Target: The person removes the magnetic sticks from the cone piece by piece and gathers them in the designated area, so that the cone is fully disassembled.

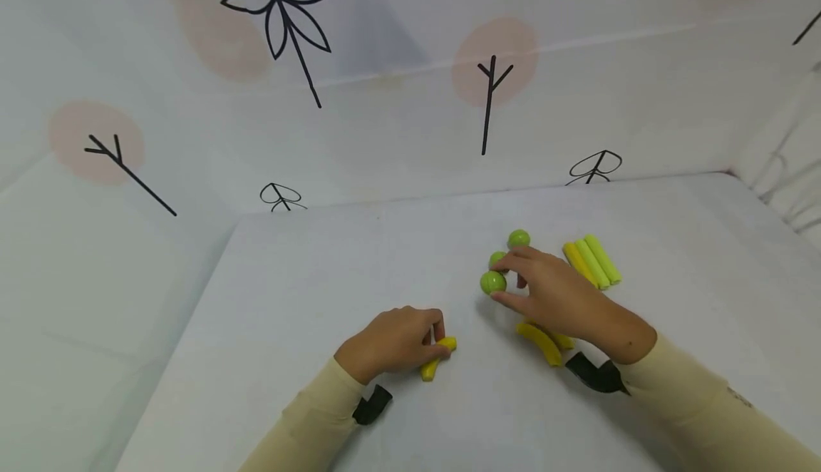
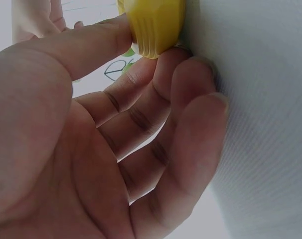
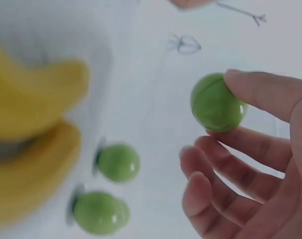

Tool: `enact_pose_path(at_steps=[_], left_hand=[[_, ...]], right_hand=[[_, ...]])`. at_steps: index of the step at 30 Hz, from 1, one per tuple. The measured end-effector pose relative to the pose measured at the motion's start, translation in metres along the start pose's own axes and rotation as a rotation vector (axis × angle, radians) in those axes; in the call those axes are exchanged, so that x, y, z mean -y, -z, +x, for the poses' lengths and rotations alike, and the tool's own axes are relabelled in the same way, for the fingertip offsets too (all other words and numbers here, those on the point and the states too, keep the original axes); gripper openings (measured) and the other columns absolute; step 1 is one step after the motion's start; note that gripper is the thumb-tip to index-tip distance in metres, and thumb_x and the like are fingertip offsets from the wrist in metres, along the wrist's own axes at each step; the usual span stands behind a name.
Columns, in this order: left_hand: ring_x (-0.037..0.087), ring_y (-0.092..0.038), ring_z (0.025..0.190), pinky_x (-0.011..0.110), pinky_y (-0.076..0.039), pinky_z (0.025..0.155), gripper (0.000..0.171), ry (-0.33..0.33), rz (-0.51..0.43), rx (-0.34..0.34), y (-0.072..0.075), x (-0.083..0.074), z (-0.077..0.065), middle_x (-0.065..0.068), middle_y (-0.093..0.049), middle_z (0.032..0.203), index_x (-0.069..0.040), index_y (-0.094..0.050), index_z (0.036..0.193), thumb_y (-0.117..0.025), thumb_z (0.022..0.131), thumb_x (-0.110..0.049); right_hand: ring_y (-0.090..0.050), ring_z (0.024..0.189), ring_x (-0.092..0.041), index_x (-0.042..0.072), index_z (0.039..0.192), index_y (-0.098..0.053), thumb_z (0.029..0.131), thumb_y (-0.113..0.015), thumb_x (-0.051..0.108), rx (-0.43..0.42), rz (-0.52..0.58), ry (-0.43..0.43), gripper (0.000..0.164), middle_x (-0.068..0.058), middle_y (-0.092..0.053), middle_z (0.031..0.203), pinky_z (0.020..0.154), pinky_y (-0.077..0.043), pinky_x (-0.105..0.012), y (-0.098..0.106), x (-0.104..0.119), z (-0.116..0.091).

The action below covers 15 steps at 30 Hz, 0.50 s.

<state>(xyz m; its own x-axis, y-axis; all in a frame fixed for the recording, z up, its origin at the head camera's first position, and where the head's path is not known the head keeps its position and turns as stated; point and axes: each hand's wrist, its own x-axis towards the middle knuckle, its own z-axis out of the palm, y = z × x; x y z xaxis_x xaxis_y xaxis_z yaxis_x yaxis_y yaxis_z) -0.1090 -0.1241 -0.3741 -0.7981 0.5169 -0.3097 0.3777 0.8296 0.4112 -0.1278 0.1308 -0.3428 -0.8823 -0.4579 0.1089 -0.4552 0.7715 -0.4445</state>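
Observation:
Near the middle of the table, my left hand (image 1: 393, 341) pinches a small yellow piece (image 1: 430, 370) between thumb and fingers, low against the white surface. Close up in the left wrist view, this yellow piece (image 2: 156, 25) shows fine ridges at its end. Farther right, my right hand (image 1: 556, 294) holds a shiny green ball (image 1: 493, 283) by thumb and fingertips. A seam line crosses that green ball (image 3: 218, 103) in the right wrist view. Two more green balls, one at the back (image 1: 519, 239) and one partly behind the fingers (image 1: 497, 261), lie beyond it.
Two curved yellow banana-shaped pieces (image 1: 541, 344) lie below my right forearm, one partly covered by it. Behind the right hand, a yellow stick (image 1: 580, 265) lies alongside two light green sticks (image 1: 597, 264). White walls with drawn plants (image 1: 487, 105) border the white table (image 1: 333, 265).

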Motion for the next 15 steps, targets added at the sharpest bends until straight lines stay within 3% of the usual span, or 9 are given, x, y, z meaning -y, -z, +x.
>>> enact_pose_path(at_steps=[6, 15], left_hand=[[0.004, -0.05, 0.061, 0.022, -0.04, 0.056, 0.02, 0.003, 0.001, 0.002, -0.001, 0.0, -0.001, -0.012, -0.057, 0.071, -0.023, -0.061, 0.091, -0.074, 0.09, -0.039], [0.004, -0.049, 0.06, 0.022, -0.039, 0.055, 0.021, 0.004, -0.007, -0.001, -0.001, 0.001, -0.001, -0.011, -0.057, 0.071, -0.023, -0.061, 0.092, -0.073, 0.091, -0.039]], right_hand=[[-0.062, 0.084, -0.019, 0.001, 0.119, -0.069, 0.087, -0.078, 0.02, -0.067, -0.031, -0.033, 0.038, -0.01, -0.068, 0.106, 0.067, -0.052, -0.03, 0.013, -0.018, 0.004], [-0.062, 0.09, -0.027, -0.001, 0.129, -0.064, 0.09, -0.074, 0.02, -0.069, -0.055, -0.176, 0.045, -0.018, -0.066, 0.116, 0.062, -0.048, -0.03, 0.023, -0.048, 0.009]])
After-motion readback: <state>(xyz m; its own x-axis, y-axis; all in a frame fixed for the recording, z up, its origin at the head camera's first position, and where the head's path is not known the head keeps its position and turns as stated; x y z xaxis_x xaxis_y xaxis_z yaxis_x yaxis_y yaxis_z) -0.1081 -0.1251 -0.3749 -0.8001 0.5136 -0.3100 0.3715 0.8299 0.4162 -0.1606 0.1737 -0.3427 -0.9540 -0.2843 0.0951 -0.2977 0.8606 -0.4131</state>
